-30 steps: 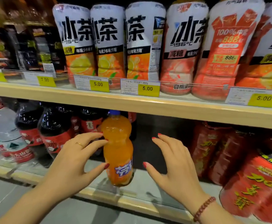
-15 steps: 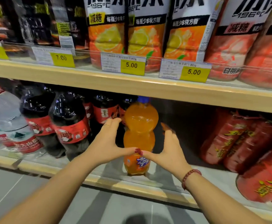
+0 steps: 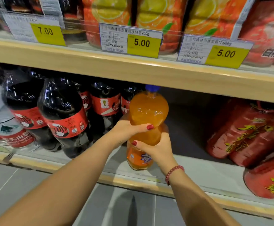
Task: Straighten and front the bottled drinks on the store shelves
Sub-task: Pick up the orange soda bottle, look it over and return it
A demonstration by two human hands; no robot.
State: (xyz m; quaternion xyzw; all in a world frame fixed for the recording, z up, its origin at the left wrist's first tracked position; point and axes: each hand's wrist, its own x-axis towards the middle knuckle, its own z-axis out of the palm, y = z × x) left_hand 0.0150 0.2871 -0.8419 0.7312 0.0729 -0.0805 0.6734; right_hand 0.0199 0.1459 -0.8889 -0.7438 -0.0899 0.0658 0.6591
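An orange soda bottle (image 3: 147, 110) with a blue cap stands upright near the front of the lower shelf (image 3: 198, 170). My left hand (image 3: 126, 130) grips its narrow waist from the left, thumb across the front. From the right, my right hand (image 3: 159, 149) wraps the bottle just below, above the blue-lettered label. Dark cola bottles (image 3: 63, 111) with red labels stand in rows to the left of it.
Red-wrapped drink bottles (image 3: 247, 132) fill the lower shelf's right side, leaving a gap beside the orange bottle. Clear water bottles (image 3: 10, 131) sit at far left. The upper shelf edge (image 3: 149, 74) carries yellow price tags (image 3: 142, 43) under iced-tea bottles (image 3: 162, 17). Grey floor tiles (image 3: 133, 206) lie below.
Both hands, open on either side of the orange bottle a second ago, have closed around its waist. The camera has come closer and lower.
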